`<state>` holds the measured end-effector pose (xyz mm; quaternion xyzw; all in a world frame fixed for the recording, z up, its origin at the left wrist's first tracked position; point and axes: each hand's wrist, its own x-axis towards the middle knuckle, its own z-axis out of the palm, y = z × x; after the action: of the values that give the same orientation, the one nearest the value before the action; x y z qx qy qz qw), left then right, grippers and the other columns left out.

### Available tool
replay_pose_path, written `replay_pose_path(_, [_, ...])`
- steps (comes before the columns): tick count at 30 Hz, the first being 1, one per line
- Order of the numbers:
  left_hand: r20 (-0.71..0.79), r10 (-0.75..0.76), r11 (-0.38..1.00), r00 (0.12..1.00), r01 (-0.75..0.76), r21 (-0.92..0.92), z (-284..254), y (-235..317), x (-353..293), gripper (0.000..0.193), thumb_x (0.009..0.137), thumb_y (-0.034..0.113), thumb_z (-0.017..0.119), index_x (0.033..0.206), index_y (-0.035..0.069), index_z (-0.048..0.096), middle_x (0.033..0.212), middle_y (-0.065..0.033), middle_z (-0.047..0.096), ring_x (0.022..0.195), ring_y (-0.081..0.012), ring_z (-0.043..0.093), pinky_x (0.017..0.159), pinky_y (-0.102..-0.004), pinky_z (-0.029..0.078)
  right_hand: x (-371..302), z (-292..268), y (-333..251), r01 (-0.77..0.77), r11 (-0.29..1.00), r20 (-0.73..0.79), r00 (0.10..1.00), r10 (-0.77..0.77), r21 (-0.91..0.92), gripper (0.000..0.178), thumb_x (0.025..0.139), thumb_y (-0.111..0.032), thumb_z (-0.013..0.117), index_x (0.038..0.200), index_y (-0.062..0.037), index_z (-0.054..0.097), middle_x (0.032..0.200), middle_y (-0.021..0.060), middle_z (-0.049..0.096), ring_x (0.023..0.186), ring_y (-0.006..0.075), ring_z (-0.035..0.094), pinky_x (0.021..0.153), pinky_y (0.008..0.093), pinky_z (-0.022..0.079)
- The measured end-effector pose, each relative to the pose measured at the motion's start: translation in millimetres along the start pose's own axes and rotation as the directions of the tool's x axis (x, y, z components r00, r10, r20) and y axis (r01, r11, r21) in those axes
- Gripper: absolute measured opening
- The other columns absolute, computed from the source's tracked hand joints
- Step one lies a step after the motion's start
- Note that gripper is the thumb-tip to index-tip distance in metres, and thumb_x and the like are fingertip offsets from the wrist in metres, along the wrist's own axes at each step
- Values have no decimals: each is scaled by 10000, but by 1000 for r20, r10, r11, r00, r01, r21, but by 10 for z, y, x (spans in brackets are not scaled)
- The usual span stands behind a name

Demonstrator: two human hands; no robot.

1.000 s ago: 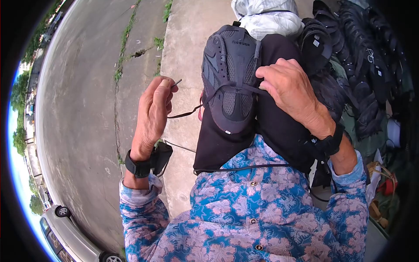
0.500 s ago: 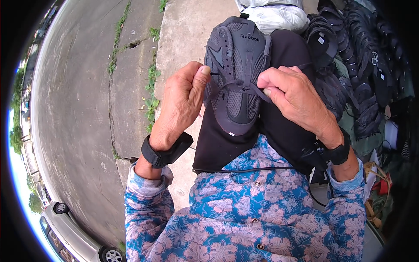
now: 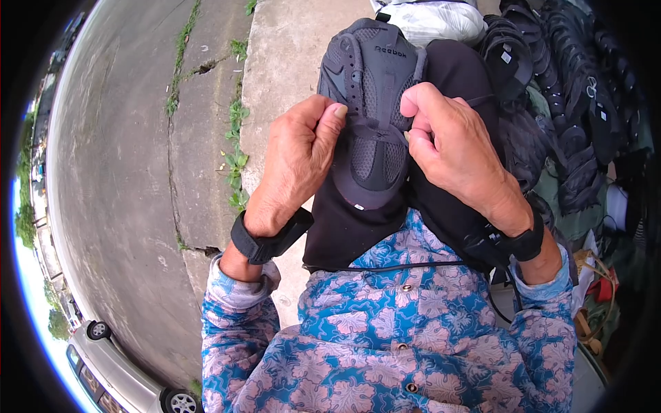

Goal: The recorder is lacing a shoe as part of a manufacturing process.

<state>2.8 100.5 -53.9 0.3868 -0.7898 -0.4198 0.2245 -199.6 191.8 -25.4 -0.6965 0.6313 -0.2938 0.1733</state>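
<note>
A dark grey shoe upper [image 3: 377, 162], with mesh panels and a row of lace holes, lies across my lap with its toe toward me. My left hand [image 3: 299, 148] is closed at the upper's left side, thumb pressed on the bent forefinger. On the other side my right hand [image 3: 454, 148] is closed too, its fingers curled close to the upper's edge. A dark shoelace [image 3: 372, 124] runs across just above the toe, between the two hands. Its ends go into my fingers, which mostly hide them.
Piles of similar dark shoe uppers [image 3: 575, 89] stand on the right. A white plastic bag [image 3: 434, 24] lies beyond my knees. To the left are concrete paving [image 3: 131, 151] with weeds [image 3: 237, 138] in its cracks and a parked silver car [image 3: 113, 368].
The lace that crossed loosely over the toe now lies close above it. My left hand has moved slightly right and my right hand has shifted up a little. The upper has moved slightly away.
</note>
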Motion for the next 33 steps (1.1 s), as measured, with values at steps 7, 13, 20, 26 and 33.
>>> replay_pose_path(7, [-34,54,998,998,-55,-18,-9,41,4,251,951,165,616,791,-25,582,604,-144,509,526,-237,480,516,-361,406,5,56,7,22,999,3,1000,-22,-26,216,796,-1,600,990,-13,506,800,185,640,791,385,648,732,472,501])
replay_pose_path(13, [21,82,995,996,-84,63,-59,135,10,227,913,158,645,786,-26,603,645,-189,559,564,-335,553,535,-395,433,19,72,22,-22,1000,13,1000,22,9,215,799,2,595,994,-16,506,812,187,636,790,386,639,715,472,496])
replay_pose_path(20, [-47,355,878,934,-315,360,82,156,32,175,875,123,650,775,7,565,728,-183,574,693,-383,597,607,-447,484,-6,86,30,-7,1000,-24,1000,7,25,213,801,0,598,993,-17,507,801,186,630,769,388,630,701,480,485])
replay_pose_path(26, [-28,352,848,936,-306,433,56,161,10,147,872,146,671,883,27,586,815,-145,582,780,-349,601,679,-425,491,3,29,27,-28,1000,-4,1000,28,-12,181,815,-16,613,971,-22,522,817,151,630,790,364,624,729,458,491])
replay_pose_path(33, [122,597,676,793,-579,455,-236,210,329,339,828,104,698,1160,70,642,988,-128,555,878,-311,596,739,-376,508,239,4,32,236,961,-175,950,-260,-145,132,826,-18,626,958,-24,632,988,112,610,902,322,578,791,411,488])
